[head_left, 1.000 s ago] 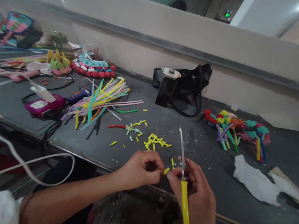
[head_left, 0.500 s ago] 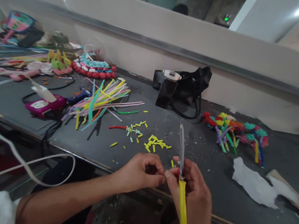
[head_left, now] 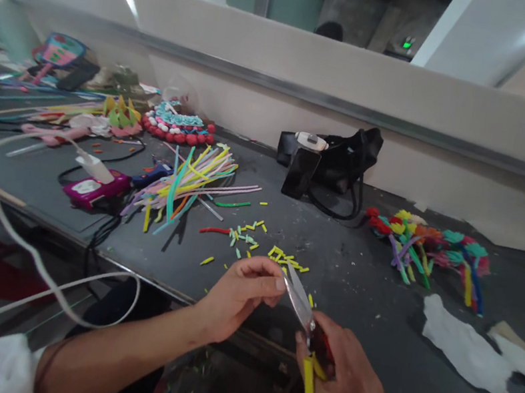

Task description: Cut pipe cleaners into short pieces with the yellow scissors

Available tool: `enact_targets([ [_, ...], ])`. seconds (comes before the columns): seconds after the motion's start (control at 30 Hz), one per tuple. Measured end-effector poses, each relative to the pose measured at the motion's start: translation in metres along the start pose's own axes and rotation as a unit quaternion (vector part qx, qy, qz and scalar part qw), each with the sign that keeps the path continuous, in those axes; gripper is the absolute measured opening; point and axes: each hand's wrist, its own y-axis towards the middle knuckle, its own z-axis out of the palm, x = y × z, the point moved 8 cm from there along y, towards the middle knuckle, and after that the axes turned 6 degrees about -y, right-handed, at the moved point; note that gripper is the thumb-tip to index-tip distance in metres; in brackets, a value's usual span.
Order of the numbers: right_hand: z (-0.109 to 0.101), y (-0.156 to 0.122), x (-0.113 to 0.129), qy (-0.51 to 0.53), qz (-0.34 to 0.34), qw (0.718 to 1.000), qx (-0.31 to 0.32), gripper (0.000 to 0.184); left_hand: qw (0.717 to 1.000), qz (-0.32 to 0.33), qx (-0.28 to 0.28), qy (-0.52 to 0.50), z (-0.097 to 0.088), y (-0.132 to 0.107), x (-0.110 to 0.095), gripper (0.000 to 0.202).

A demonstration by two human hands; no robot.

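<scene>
- We see that the scissors (head_left: pixel 300 303) have swung: half a second ago the blades pointed toward the back edge of the bench (head_left: pixel 358 254), and now they slant left, parted a little, with their tips at the fingertips of the left hand (head_left: pixel 238 301).
- For the work in hand, we judge that this puts the cutting edges where the left hand is pinching, over the bench's front edge.
- We find the left thumb and forefinger drawn together with no clear gap; whether a small piece lies between them, we cannot tell.
- We see the right hand (head_left: pixel 353 389) curled around the yellow scissor handles, thumb on the near side; part of the grip is hidden from us.
- Against the earlier frames, the two hands have parted: their fingertips met or nearly met then, whereas only the blades bridge them now.
- The yellow bit between the fingertips a second ago no longer shows there.
- Our loose yellow pieces (head_left: pixel 278 251) lie as they did, just beyond the left hand toward the bench's front edge, with one more beside the blades.
- The bundle of coloured stems (head_left: pixel 189 177) keeps its place on the bench's left part, and the bright flowers (head_left: pixel 404 225) theirs near the back edge, to the right.
- Our view has shifted slightly, so everything sits lower and farther right.
</scene>
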Motion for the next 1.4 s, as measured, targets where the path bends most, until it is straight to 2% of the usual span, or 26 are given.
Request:
enact_targets([
  [0.17, 0.002, -0.005, -0.004, 0.001, -0.018, 1.0, 0.008, 0.024, 0.999, 0.021, 0.007, 0.027, 0.0, 0.0, -0.005, 0.012],
  [0.57, 0.002, -0.01, -0.004, 0.019, -0.043, 0.999, 0.004, 0.023, 0.998, 0.01, 0.015, 0.055, 0.003, 0.001, -0.004, 0.013],
  [0.97, 0.006, -0.014, -0.01, 0.027, -0.036, 0.998, 0.043, 0.022, 0.996, 0.019, 0.014, 0.089, 0.002, 0.002, -0.007, 0.014],
  [1.17, 0.006, -0.015, -0.009, 0.028, -0.035, 0.998, 0.04, 0.025, 0.995, 0.017, 0.014, 0.093, 0.003, 0.002, -0.006, 0.013],
  [1.27, 0.001, -0.009, -0.01, 0.045, -0.004, 0.999, 0.026, 0.021, 0.994, 0.005, 0.024, 0.102, 0.005, 0.002, -0.005, 0.015],
  [1.4, -0.01, 0.003, -0.012, 0.119, 0.069, 0.99, 0.009, 0.018, 0.988, -0.065, 0.069, 0.121, 0.01, -0.001, 0.007, 0.018],
])
